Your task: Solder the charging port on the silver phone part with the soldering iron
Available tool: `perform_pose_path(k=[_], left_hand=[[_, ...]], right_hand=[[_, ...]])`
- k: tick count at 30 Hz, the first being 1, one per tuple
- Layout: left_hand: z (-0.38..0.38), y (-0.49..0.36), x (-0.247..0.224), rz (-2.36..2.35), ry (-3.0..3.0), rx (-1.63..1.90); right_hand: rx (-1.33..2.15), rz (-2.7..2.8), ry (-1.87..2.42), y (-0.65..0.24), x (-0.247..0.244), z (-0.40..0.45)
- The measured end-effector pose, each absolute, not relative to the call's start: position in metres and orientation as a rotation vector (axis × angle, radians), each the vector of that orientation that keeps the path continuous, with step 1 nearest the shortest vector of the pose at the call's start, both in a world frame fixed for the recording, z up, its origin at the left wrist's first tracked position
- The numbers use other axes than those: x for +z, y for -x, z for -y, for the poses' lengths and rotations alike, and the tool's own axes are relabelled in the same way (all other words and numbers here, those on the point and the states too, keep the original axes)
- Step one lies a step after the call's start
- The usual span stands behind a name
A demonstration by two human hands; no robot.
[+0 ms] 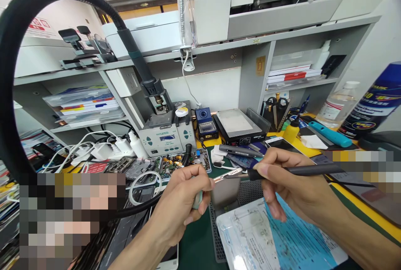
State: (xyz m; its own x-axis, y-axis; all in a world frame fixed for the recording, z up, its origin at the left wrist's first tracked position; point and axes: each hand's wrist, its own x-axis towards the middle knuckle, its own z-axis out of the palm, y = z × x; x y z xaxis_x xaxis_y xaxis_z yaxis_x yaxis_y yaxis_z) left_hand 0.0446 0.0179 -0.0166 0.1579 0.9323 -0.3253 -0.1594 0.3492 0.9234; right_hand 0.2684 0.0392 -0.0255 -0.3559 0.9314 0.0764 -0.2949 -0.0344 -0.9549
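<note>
My right hand [291,178] grips a soldering iron [313,170] with a black handle like a pen. Its metal end points left, close to the fingertips of my left hand [188,195]. My left fingers are curled round a pale green object [197,200], mostly hidden in the palm; its kind I cannot make out. Beneath both hands are a grey metal block [226,195] on a black perforated mat [219,245] and a blue-and-white printed sheet [297,236] with a glossy surface.
Behind stand a soldering station [169,138], a small blue unit [206,124] and a flat hot plate [239,126]. A black hose [138,211] passes behind my left wrist. Circuit boards [175,165] lie left of centre. A spray can [369,103] and clear bottle [336,105] stand right.
</note>
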Motion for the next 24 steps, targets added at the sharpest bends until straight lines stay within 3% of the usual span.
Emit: perform_pose_path(k=[24], left_hand=[[-0.0162,-0.0448,-0.0153,-1.128,-0.883,0.946]], right_hand=[[1.594,1.214,0.744,-0.2659,-0.0246,-0.0399]])
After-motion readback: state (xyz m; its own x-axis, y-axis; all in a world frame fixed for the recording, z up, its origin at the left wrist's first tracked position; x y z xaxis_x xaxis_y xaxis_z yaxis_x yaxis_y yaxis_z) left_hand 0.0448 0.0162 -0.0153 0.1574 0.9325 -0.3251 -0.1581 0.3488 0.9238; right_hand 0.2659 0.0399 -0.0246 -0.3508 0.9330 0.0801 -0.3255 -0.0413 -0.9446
